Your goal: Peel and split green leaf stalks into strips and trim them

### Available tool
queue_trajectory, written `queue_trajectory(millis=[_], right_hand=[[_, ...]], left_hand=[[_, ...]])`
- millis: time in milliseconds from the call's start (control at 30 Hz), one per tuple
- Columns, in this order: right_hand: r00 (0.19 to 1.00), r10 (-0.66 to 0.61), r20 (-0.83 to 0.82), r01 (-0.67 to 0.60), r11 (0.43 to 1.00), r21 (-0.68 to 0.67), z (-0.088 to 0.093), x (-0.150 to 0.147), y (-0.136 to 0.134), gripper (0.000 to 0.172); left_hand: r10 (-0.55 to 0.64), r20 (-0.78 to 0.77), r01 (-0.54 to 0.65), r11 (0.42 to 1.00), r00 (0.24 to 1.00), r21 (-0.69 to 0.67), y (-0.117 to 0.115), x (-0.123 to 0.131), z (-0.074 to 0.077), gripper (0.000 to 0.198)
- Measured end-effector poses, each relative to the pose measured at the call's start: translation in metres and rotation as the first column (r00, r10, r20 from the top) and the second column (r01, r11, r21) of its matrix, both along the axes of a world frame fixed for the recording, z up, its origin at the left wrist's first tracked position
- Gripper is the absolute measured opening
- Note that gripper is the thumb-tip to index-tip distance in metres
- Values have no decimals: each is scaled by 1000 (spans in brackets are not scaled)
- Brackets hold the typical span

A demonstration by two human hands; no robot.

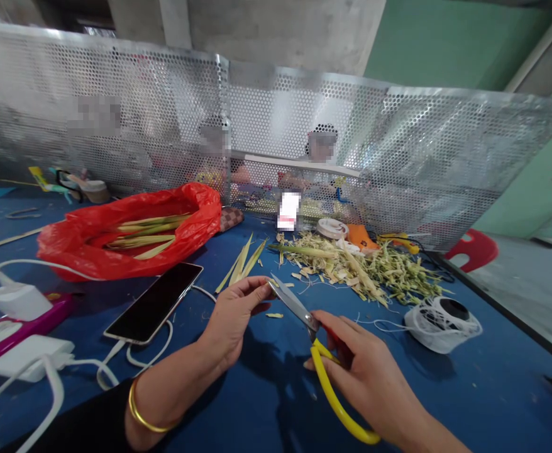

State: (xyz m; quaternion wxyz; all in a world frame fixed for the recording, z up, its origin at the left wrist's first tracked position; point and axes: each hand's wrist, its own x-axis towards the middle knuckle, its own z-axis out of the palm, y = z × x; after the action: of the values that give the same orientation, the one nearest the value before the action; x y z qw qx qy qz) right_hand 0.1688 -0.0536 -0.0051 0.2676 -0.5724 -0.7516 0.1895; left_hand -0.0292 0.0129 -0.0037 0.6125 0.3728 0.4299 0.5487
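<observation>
My right hand (365, 371) grips yellow-handled scissors (304, 327), their metal blades pointing up and left over the blue table (266, 402). My left hand (233, 318), with a gold bangle on the wrist, pinches its fingertips together right at the blade tips; whatever it holds there is too small to make out. A tiny pale leaf scrap (274, 315) lies on the table just below the blades.
A black phone (156, 302) on a white cable lies left, beside white chargers (19, 299). A red plastic bag (129, 229) holds green leaf strips. Loose strips (242, 261), a trimmings pile (365, 267) and a white string spool (441, 321) lie beyond. People sit behind a perforated metal screen (398, 145).
</observation>
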Motion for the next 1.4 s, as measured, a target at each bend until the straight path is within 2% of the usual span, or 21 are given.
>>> queue_trajectory(millis=[267, 567, 800, 933, 1100, 1200, 1400], right_hand=[[999, 50, -14, -50, 999, 10, 1, 3, 2, 46], [999, 51, -13, -51, 998, 25, 1, 3, 3, 43], [999, 38, -17, -37, 999, 30, 1, 3, 4, 42], [976, -27, -215, 24, 1000, -18, -3, 2, 6, 41], [860, -152, -487, 95, 986, -140, -14, 6, 13, 52], [829, -164, -535, 106, 985, -136, -17, 7, 15, 56], [818, -172, -549, 113, 984, -140, -17, 7, 16, 55]], left_hand=[[-47, 0, 47, 999, 999, -4, 3, 0, -3, 18], [-73, 81, 80, 994, 994, -80, 2, 0, -4, 22], [-81, 60, 85, 994, 995, -63, 3, 0, -4, 20], [-107, 78, 112, 992, 991, -64, 0, 1, -1, 18], [-194, 104, 206, 971, 976, -124, -5, 2, 4, 14], [-228, 104, 242, 959, 968, -150, -7, 2, 5, 12], [-227, 50, 232, 955, 973, -183, -4, 2, 0, 17]])
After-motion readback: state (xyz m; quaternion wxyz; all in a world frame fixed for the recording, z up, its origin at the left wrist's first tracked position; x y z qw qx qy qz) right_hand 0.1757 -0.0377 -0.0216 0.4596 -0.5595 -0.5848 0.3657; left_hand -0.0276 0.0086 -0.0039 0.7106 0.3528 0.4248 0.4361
